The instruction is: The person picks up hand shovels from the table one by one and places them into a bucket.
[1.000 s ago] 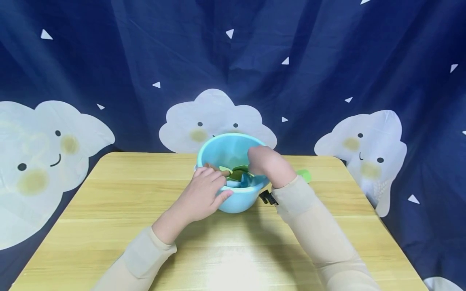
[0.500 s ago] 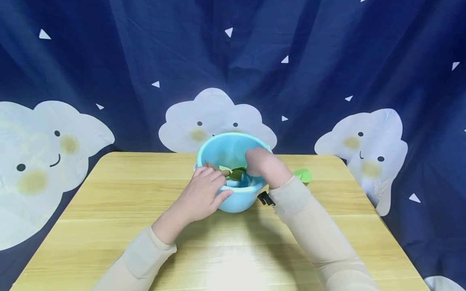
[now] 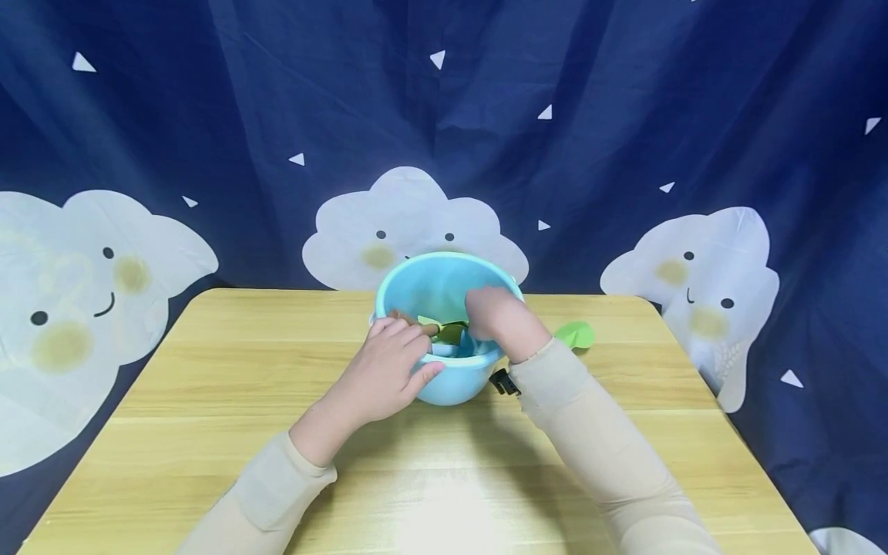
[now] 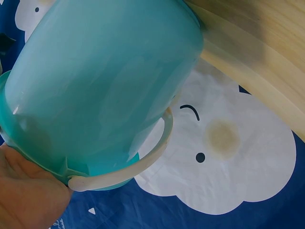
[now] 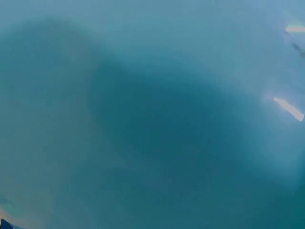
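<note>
A light blue bucket (image 3: 451, 381) stands upright near the table's far edge. My left hand (image 3: 385, 366) grips its near left rim, thumb outside and fingers over the edge. In the left wrist view the bucket's wall (image 4: 105, 86) fills much of the frame, with a white handle (image 4: 119, 174) hanging at the rim beside the palm. My right hand (image 3: 502, 317) reaches down inside the bucket on the right; its fingers are hidden, so I cannot tell what they hold. Inside lie green pieces (image 3: 452, 333), a brown piece (image 3: 430, 330) and something blue (image 3: 466, 344). Blurred blue fills the right wrist view.
A bright green rounded piece (image 3: 577, 335) lies on the wooden table (image 3: 388, 493) right of the bucket, partly behind my right sleeve. A black buckle (image 3: 505, 382) hangs by my right wrist. Behind the table hangs a dark blue curtain (image 3: 333, 85) with smiling clouds.
My right hand has shifted slightly left and deeper in the bucket, covering more of the blue thing. More of the green piece on the table shows. The left hand stays put.
</note>
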`<state>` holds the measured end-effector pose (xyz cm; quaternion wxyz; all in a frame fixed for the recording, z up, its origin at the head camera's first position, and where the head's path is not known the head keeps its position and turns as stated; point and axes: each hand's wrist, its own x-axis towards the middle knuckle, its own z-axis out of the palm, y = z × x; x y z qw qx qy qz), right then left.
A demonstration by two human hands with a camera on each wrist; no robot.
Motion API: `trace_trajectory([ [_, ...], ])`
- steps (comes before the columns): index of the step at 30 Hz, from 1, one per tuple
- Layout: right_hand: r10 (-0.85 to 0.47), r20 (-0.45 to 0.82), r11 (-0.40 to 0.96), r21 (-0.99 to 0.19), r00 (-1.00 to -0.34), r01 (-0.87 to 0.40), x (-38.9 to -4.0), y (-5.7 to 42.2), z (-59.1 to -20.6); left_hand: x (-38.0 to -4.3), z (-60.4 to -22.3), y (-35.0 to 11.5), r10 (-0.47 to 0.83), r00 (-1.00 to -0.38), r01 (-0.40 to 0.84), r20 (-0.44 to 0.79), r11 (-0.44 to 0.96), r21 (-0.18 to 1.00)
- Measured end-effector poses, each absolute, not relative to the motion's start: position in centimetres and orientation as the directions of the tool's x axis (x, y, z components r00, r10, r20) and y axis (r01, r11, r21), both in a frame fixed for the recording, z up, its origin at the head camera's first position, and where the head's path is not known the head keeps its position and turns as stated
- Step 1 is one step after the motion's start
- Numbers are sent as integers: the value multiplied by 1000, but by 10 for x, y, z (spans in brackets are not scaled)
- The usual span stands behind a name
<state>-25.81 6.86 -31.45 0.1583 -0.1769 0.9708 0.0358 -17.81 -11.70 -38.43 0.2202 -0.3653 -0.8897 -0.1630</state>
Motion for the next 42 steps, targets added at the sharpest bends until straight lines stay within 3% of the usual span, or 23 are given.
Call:
trace_trajectory([
  [42, -278, -319, 953, 24, -906, -301, -255, 65, -322, -177, -384, -116, 576, -616, 735, 538, 665, 130],
])
